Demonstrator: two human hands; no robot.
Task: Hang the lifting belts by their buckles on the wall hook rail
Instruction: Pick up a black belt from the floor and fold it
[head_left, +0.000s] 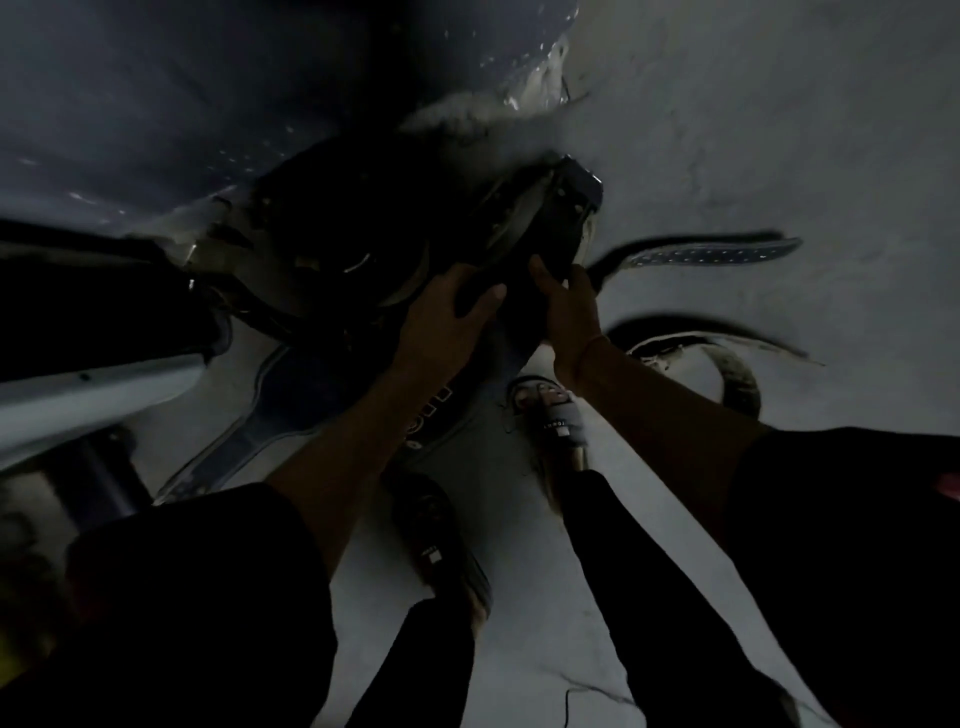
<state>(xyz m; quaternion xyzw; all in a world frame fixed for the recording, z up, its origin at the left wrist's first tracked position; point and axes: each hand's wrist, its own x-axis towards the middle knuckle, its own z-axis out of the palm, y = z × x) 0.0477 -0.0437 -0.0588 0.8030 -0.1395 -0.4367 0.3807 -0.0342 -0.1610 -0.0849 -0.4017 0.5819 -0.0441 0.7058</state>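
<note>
Lifting belts (519, 228) sat bundled just ahead of my hands, left hand (447, 312) and right hand (563, 312) both clasping their lower edge. I judged them stiff and heavy, best taken near the buckles, which I couldn't make out.

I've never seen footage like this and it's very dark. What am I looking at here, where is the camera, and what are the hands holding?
There is no machine: one camera worn on a person's head looks down at their own arms and feet. The left hand and right hand both have a grip on a wide dark lifting belt, beside a dim heap that seems more belts. On the pale cracked concrete floor lie a dark strap with rows of holes and a curved worn belt. The feet wear slide sandals. No hook rail shows.
</note>
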